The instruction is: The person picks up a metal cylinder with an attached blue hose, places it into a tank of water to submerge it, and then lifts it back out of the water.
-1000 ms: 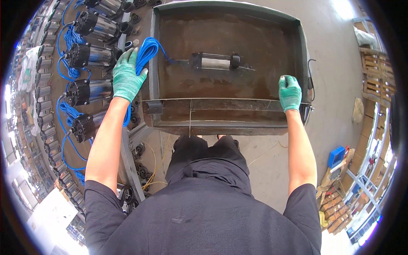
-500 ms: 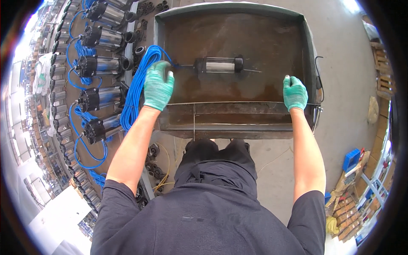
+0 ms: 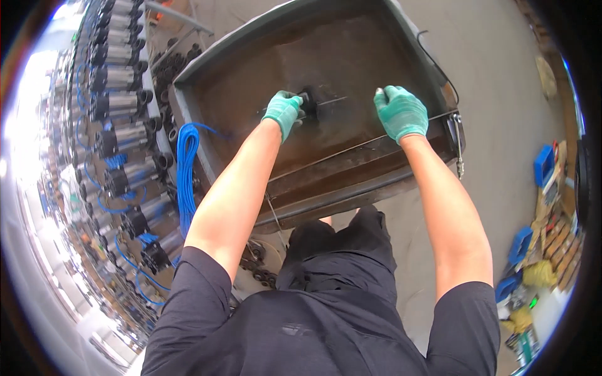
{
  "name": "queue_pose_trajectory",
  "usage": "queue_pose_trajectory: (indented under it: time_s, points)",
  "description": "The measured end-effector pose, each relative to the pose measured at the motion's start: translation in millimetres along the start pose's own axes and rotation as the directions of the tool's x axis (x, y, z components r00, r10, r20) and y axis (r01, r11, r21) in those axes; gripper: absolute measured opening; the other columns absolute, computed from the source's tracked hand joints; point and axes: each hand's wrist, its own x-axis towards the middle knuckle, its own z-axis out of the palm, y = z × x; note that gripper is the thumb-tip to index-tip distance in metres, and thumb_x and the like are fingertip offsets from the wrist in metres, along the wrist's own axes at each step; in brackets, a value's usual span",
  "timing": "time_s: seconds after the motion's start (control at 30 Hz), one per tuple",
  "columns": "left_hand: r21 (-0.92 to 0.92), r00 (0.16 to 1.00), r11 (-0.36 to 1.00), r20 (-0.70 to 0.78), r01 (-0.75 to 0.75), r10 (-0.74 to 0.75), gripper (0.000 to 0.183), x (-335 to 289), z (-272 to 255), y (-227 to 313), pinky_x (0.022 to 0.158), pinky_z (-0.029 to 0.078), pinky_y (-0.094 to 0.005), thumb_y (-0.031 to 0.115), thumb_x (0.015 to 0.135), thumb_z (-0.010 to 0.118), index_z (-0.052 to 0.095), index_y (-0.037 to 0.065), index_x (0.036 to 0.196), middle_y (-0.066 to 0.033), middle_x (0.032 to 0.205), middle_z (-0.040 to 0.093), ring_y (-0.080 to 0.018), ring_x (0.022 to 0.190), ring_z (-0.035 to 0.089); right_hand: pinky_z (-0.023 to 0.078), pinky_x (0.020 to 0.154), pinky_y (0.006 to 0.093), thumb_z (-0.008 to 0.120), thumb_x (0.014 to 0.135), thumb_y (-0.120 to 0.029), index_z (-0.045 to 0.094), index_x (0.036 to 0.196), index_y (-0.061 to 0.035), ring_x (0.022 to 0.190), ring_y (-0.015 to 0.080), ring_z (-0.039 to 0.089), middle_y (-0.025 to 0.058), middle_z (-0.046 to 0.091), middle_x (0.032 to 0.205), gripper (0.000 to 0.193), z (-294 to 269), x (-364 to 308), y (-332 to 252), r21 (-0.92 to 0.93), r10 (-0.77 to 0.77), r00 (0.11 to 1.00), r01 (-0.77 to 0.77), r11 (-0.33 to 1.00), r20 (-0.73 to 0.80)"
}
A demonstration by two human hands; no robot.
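My left hand (image 3: pixel 284 114), in a green knitted glove, is down in the dark metal tank (image 3: pixel 182 103) at a cylindrical submersible pump (image 3: pixel 308 103). Its bent fingers close round the pump's body, hiding most of it, while the black end and a thin rod show past the fingertips. My right hand (image 3: pixel 402 113), gloved the same, hovers over the tank's right side, fingers bent and thumb apart, with nothing visible in it. A coil of blue cable (image 3: pixel 186 178) hangs over the tank's left rim, one strand running into the tank.
Rows of similar pumps (image 3: pixel 119 105) with blue cables stand along the left. A thin rod (image 3: pixel 326 158) crosses the tank's near part, with a metal fitting (image 3: pixel 458 144) at the right corner. Blue bins (image 3: pixel 544 164) and wooden pallets (image 3: pixel 564 241) lie at the far right.
My left hand has left the cable coil and moved right to the pump. The right hand has moved left from the tank's edge. The whole view has turned, so the tank appears tilted.
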Motion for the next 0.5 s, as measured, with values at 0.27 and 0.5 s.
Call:
queue_pose_trajectory:
  time_s: [0.27,0.5]
  points:
    - [-0.288,0.991,0.949,0.047,0.131,-0.123,0.026,26,15,-11,0.065,0.057,-0.0396,0.013,0.095,0.067,0.054,0.007,0.117,-0.0100,0.103,0.060,-0.0253,0.080,0.063,0.058,0.078,0.0468,0.050,0.101,-0.038,0.072,0.091,-0.0112,0.086,0.0344,0.071,0.0132,0.071,0.096,0.036,3,-1,4,0.054,0.009,0.999,-0.007,0.999,-0.031]
    - [-0.232,0.990,0.973,-0.139,-0.005,-0.028,0.024,6,5,-34,0.050,0.049,-0.0335,0.013,0.090,0.075,0.052,0.013,0.099,-0.0039,0.083,0.060,-0.0154,0.059,0.054,0.058,0.077,0.0459,0.050,0.101,-0.037,0.073,0.092,-0.0110,0.083,0.0338,0.071,0.0129,0.072,0.093,0.036,3,-2,6,0.081,-0.001,0.999,0.006,0.997,-0.050]
